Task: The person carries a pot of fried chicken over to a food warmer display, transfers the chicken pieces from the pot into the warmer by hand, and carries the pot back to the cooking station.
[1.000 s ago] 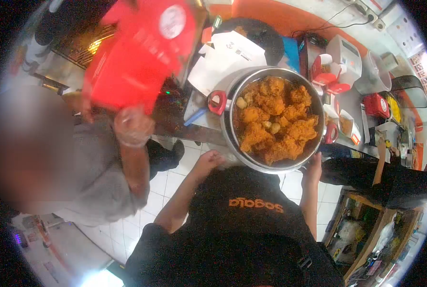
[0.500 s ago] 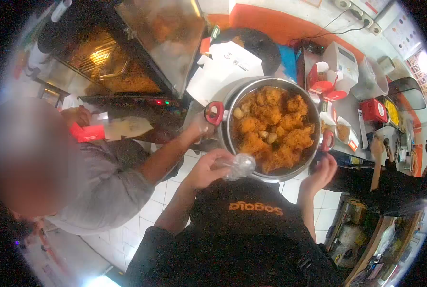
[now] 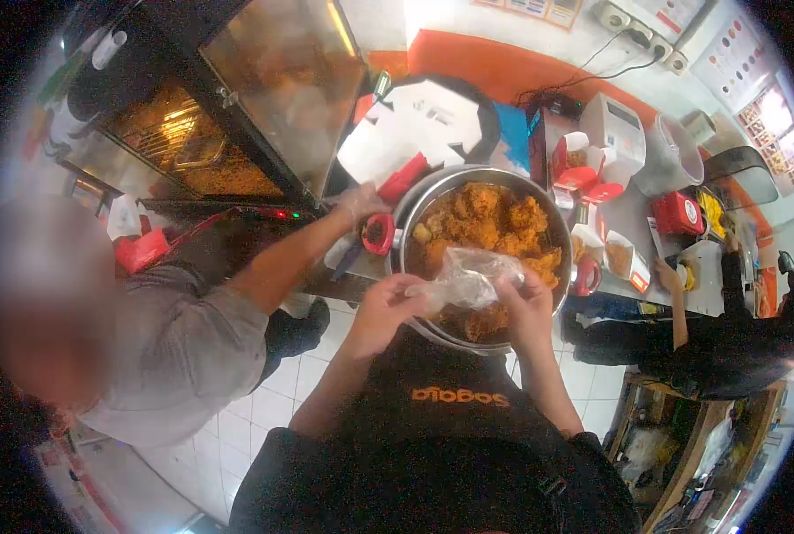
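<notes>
At the left, a wire rack [image 3: 192, 142] is being lit by a warm glow [image 3: 180, 120] inside a dark cabinet [image 3: 205, 98], whose glass door [image 3: 286, 84] is being seen open. The white wall [image 3: 468, 27] is being crossed by an orange band [image 3: 486, 78], and 2 dark cables [image 3: 624, 66] are being held by a row of sockets [image 3: 641, 36]. On the grey counter [image 3: 637, 222], a white machine [image 3: 610, 138] is being flanked by a clear tub [image 3: 668, 165]. At the far right, dark clothes [image 3: 721, 356] are being worn by a person [image 3: 678, 318]. Blurred items [image 3: 650, 445] are being held on a wooden shelf [image 3: 681, 463].
</notes>
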Motion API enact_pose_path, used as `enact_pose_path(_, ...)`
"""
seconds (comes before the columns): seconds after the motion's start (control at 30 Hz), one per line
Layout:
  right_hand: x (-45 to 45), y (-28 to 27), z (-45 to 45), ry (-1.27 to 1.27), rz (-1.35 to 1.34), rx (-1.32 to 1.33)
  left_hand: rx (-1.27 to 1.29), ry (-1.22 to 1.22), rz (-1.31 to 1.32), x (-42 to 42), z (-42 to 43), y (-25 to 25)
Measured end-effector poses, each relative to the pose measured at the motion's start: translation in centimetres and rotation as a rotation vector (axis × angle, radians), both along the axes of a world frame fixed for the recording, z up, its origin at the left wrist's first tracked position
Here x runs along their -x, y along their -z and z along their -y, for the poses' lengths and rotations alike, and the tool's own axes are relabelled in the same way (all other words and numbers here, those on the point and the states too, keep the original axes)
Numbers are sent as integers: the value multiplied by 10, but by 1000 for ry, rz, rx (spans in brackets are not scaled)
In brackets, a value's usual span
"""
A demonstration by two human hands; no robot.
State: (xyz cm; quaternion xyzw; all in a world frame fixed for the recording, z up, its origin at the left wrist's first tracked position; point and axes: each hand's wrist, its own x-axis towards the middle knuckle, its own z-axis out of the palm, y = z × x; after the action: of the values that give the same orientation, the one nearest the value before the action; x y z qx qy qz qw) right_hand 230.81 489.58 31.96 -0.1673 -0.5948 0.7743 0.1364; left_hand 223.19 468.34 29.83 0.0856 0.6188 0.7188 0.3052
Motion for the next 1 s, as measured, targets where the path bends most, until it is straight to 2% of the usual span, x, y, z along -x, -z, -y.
enact_pose_path(0.07, 1, 9, -5, 60, 53, 60, -33, -25, 0, 0, 3, 6)
enact_pose_path(0.1, 4, 12, -4, 101, -45, 106, -10, -61, -51, 0, 5, 7)
enact_pose_path(0.2, 0, 10, -11, 84, -26, 239, -13, -131, -126, 4, 12, 11)
enact_pose_path(0.27, -1, 8, -12, 82, -30, 185, -42, -160, -151, 7, 11, 10)
enact_pose_path(0.33, 0, 3, -5, 131, -69, -36, -327, -299, -69, 9, 7, 2)
enact_pose_path(0.37, 4, 1, -1, 182, -112, 2, -470, -251, 52, 9, 8, -14)
enact_pose_path(0.4, 5, 1, 2, 183, -119, 0, -473, -248, 47, 10, 8, -19)
enact_pose_path(0.47, 6, 1, 7, 156, -160, -121, -322, -73, 147, 12, 8, -27)
enact_pose_path(0.5, 4, -1, 8, 118, 9, -83, -255, 19, 87, 7, 2, -46)
enact_pose_path(0.53, 3, -2, 10, 117, 1, -85, -258, 20, 79, 4, -9, -44)
enact_pose_path(0.6, 6, -9, 18, 5, -76, -322, 18, 105, -266, -4, -30, -35)
enact_pose_path(0.63, 7, -21, 21, -1, -125, -536, 16, 98, -271, -5, -38, -34)
enact_pose_path(0.7, 6, -21, 23, -42, -172, -611, 193, 57, -419, -4, -49, -33)
enact_pose_path(0.73, 5, -19, 23, -76, -211, -682, 191, 55, -425, -2, -49, -30)
enact_pose_path(0.8, 4, -8, 20, -66, -232, -653, 138, -51, -289, 3, -50, -24)
enact_pose_path(0.87, 0, 0, 13, -21, -105, -431, 141, -122, -326, 4, -49, -27)
enact_pose_path(0.9, -2, -5, 17, 65, -50, -160, 162, -169, -529, 4, -47, -34)
enact_pose_path(0.93, -2, -5, 17, 66, -52, -159, 184, -214, -730, 3, -46, -39)
enact_pose_path(0.97, -5, -5, 18, 301, -38, -312, 214, -268, -888, 2, -48, -41)
enact_pose_path(1.0, -8, -4, 18, 536, -22, -464, 215, -265, -889, 0, -50, -42)
